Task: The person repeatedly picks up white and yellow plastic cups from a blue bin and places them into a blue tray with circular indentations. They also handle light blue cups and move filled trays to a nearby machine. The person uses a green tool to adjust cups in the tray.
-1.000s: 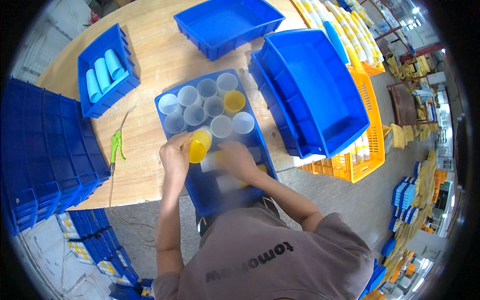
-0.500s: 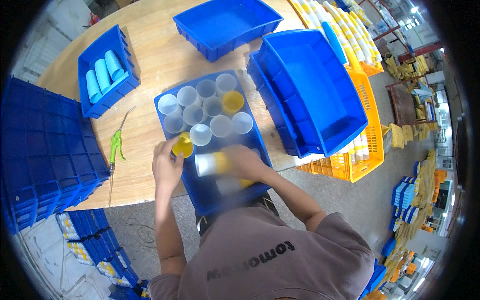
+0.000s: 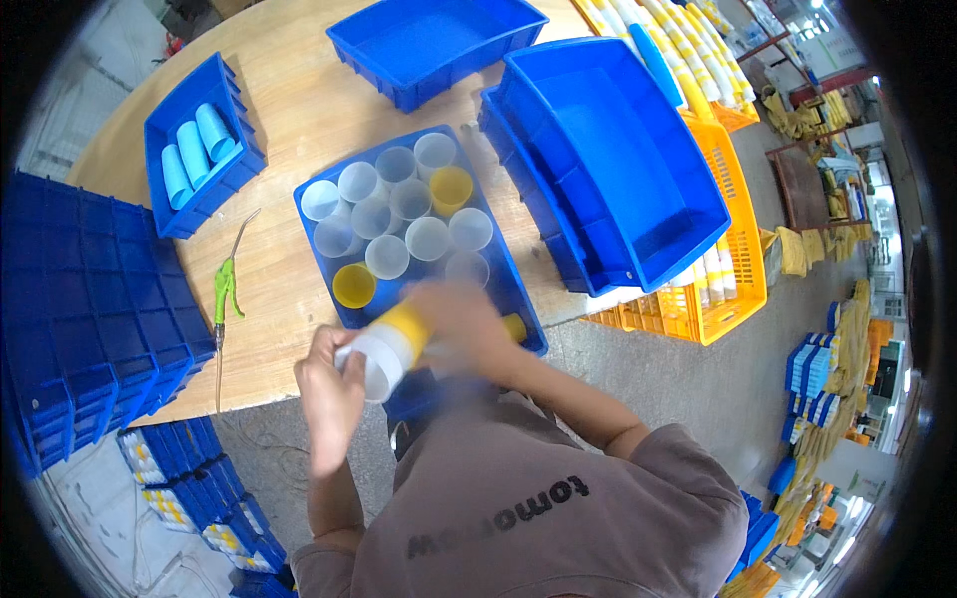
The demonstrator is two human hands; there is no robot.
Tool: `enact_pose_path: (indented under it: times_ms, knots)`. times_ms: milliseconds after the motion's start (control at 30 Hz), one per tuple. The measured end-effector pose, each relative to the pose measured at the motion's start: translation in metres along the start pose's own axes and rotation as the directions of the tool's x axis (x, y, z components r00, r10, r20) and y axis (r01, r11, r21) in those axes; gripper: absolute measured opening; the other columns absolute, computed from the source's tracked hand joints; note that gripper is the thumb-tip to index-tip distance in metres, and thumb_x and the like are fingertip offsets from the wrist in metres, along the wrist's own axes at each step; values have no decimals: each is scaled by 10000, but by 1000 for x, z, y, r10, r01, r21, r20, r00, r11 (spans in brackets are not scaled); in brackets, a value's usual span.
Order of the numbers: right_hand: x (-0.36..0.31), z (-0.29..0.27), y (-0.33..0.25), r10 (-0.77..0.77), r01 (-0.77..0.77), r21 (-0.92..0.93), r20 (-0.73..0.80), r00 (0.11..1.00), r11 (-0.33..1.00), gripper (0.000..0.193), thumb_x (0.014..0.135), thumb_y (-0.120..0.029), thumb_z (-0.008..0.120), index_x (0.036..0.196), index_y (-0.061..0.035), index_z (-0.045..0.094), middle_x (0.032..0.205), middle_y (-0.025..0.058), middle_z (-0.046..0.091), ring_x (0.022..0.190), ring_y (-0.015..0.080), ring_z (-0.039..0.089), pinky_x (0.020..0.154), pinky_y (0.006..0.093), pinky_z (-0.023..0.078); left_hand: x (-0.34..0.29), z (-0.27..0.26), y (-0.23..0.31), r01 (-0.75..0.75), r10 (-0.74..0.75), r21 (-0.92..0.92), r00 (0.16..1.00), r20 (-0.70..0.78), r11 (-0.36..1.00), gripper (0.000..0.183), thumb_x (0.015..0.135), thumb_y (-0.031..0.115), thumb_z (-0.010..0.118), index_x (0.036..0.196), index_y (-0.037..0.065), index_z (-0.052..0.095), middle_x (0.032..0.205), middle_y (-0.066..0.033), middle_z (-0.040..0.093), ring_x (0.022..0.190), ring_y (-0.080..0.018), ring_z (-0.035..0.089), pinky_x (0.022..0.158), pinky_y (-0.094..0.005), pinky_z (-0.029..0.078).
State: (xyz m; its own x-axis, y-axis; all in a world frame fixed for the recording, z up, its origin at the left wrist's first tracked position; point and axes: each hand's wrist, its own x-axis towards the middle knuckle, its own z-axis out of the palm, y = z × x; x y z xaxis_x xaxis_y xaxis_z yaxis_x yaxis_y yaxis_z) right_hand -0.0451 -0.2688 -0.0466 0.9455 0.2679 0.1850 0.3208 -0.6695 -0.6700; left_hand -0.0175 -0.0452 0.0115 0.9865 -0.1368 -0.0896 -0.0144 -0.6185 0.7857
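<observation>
Near the tray's front edge, my left hand (image 3: 331, 391) is closed on the white end of a white and yellow plastic tube (image 3: 383, 357), which slants up to the right. My right hand (image 3: 461, 324) is smeared by motion at the tube's yellow end, so its fingers cannot be made out. Beneath lies a blue tray (image 3: 317, 249) with several translucent white tubes (image 3: 428, 239) standing upright in rows. Among them are a yellow tube (image 3: 354, 286) at the left and another yellow one at the right. Part of a further yellow piece (image 3: 514, 327) shows beside my right wrist.
Blue bins (image 3: 618, 169) are stacked at the right, above a yellow crate (image 3: 743, 259) of tubes. Another blue bin (image 3: 439, 45) stands at the back. A small bin (image 3: 159, 149) holds light blue tubes. A green air gun (image 3: 227, 289) lies left; tall blue bins (image 3: 100, 299) stand beyond.
My left hand has left the yellow tube in the tray, moved nearer my body and closed on the white and yellow tube. That tube has come left and tilted; another white tube stands in the tray.
</observation>
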Motion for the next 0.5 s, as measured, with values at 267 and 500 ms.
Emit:
enact_pose_path:
  times_ms: [267, 500]
  knots:
    - [-3, 29, 33, 119, -172, -232, -226, 967, 957, 711, 743, -194, 843, 1359, -75, 509, 1290, 140, 594, 1261, 284, 545, 1052, 442, 392, -8, -12, -9, -54, 82, 170, 983, -163, 984, 355, 701, -152, 598, 967, 13, 764, 858, -175, 660, 793, -331, 672, 772, -382, 536]
    - [-53, 39, 34, -41, 76, -153, 220, 975, 985, 626, 757, -246, 828, 1302, -74, 574, 1225, 107, 623, 1146, 302, 591, 962, 425, 450, 23, 25, -22, -152, 151, -10, 983, -102, 988, 257, 757, -107, 674, 960, 14, 777, 880, -190, 706, 835, -345, 706, 768, -399, 544]
